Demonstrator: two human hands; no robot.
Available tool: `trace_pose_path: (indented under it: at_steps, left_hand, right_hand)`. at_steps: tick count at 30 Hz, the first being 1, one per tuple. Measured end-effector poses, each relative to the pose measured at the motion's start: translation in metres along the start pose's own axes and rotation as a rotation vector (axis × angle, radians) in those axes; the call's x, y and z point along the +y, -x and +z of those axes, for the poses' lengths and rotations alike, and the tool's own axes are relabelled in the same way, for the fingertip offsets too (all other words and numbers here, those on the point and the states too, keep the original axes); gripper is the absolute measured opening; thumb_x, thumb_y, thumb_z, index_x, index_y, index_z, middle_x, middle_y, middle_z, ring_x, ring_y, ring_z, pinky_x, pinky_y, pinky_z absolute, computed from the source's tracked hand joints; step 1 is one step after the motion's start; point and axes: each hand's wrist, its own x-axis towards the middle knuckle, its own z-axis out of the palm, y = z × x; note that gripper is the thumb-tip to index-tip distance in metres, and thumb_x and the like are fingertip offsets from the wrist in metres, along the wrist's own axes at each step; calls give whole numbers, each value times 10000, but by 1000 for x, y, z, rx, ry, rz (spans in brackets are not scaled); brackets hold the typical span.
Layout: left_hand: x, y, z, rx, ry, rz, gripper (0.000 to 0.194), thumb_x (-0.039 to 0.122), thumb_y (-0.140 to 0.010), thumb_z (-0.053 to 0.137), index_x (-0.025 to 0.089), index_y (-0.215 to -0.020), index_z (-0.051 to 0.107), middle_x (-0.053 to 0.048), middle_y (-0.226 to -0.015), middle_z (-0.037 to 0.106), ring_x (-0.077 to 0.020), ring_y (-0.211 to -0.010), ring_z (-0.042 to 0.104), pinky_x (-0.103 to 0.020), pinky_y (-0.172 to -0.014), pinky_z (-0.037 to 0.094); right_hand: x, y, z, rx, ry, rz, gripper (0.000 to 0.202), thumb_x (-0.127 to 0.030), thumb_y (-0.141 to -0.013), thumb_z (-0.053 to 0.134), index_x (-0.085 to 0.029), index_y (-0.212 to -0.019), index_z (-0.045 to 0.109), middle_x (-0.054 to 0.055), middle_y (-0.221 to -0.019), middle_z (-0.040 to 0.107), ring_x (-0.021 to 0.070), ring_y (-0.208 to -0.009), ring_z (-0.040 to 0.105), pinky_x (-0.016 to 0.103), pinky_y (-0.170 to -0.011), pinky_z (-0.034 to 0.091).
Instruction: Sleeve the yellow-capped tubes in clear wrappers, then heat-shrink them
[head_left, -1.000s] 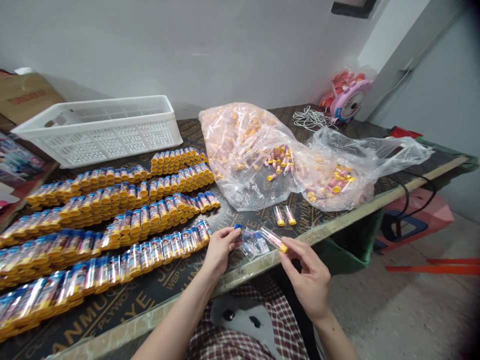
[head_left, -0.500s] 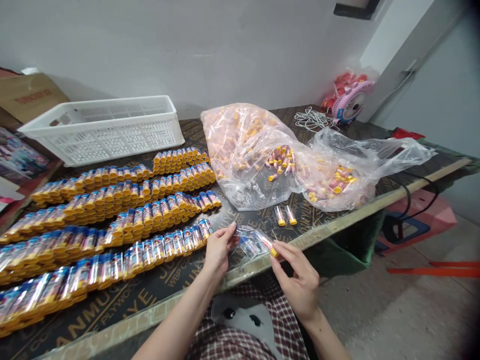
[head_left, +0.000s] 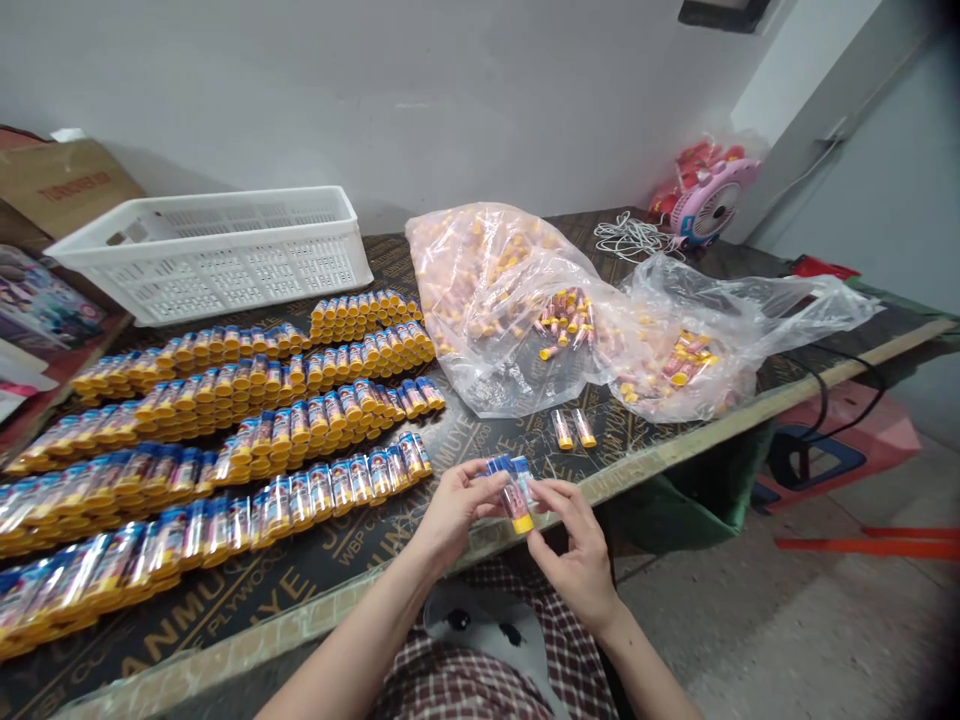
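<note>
A small clear tube [head_left: 516,502] with a yellow bottom end, a printed pink insert and blue at its top is held tilted just above the table's front edge. My left hand [head_left: 459,510] is closed on its upper left side, thumb across near the blue end. At its right side, my right hand [head_left: 574,545] has thumb and fingers curled about the lower part. Something pale blue and clear shows behind the tube, partly hidden by the fingers. Beyond my hands, two tubes [head_left: 563,430] with yellow ends and clear tops stand on the table.
Stacked rows of blue-and-yellow tubes [head_left: 285,505] fill the left of the table [head_left: 360,590]. Behind are a white plastic basket [head_left: 247,265] and a cardboard box [head_left: 75,190]. Clear bags [head_left: 495,300] of tubes lie ahead, with a white cord [head_left: 634,237] and pink fan [head_left: 712,205] beyond.
My hands have come together. The tube from my right hand now sits between both hands, with blue at its top. Clear and blue pieces on the table are now hidden behind the hands.
</note>
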Motion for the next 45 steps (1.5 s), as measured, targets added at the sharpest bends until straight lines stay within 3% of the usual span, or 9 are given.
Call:
trace_pose_path:
  at_steps: [5,11,29,34,37,39,42,45]
  left_hand:
    - [-1,10,5,-115,-80,-94,341,384,-626,766,89,-775,679,-63,-725,647,-97,-594,581,-212,-588,473]
    - [-1,16,9,-132,-91,-131,335,385,-618,770,89,-733,665,-54,-688,633,-92,-581,577,-199,-573,463]
    - [-2,18,13,-83,-52,-160,347,368,-577,793,86,-699,632,-52,-665,634,-97,-558,575,-208,-561,473]
    - [-3,19,14,-64,-37,-146,354,377,-574,789,95,-657,593,-41,-633,623,-93,-538,565,-211,-555,467]
    - [1,13,7,47,-68,-64,403,398,-545,795,117,-710,558,-19,-608,609,-87,-505,542,-195,-507,430]
    - [10,8,-8,174,-158,54,473,409,-533,795,138,-827,542,3,-579,600,-90,-464,516,-198,-476,406]
    - [33,3,-42,382,-476,272,498,438,-604,741,165,-960,527,37,-526,565,-108,-439,494,-212,-472,382]
    - [56,5,-79,596,-887,380,396,446,-647,697,178,-911,575,31,-527,552,-138,-505,530,-227,-530,373]
  right_hand:
    - [-1,-4,0,-121,-177,4,806,-60,-655,514,-277,-1395,280,94,-1448,284,266,-1247,434,442,-975,448]
    - [1,-1,4,-162,-301,-8,765,-56,-615,490,-234,-1346,351,103,-1333,456,264,-1239,453,434,-1001,429]
    - [0,-3,6,-111,-398,-18,801,-32,-580,475,-243,-1338,325,105,-1336,467,262,-1230,469,448,-1001,434]
    - [-5,-3,10,-130,-388,-24,759,-67,-641,489,-240,-1353,291,121,-1352,448,261,-1229,470,452,-996,432]
    - [-3,-13,5,-216,-226,-37,768,-149,-715,548,-244,-1401,217,124,-1430,349,267,-1274,415,475,-1038,373]
    - [13,-29,-3,-221,-8,-46,814,-269,-732,625,-250,-1423,196,114,-1475,269,289,-1320,337,506,-1073,297]
    - [59,-60,-17,-25,336,73,730,-464,-775,594,-260,-1404,283,126,-1470,272,329,-1346,259,556,-1060,250]
    - [110,-88,-26,-74,614,343,646,-567,-819,468,-238,-1368,382,196,-1433,314,419,-1283,323,640,-941,309]
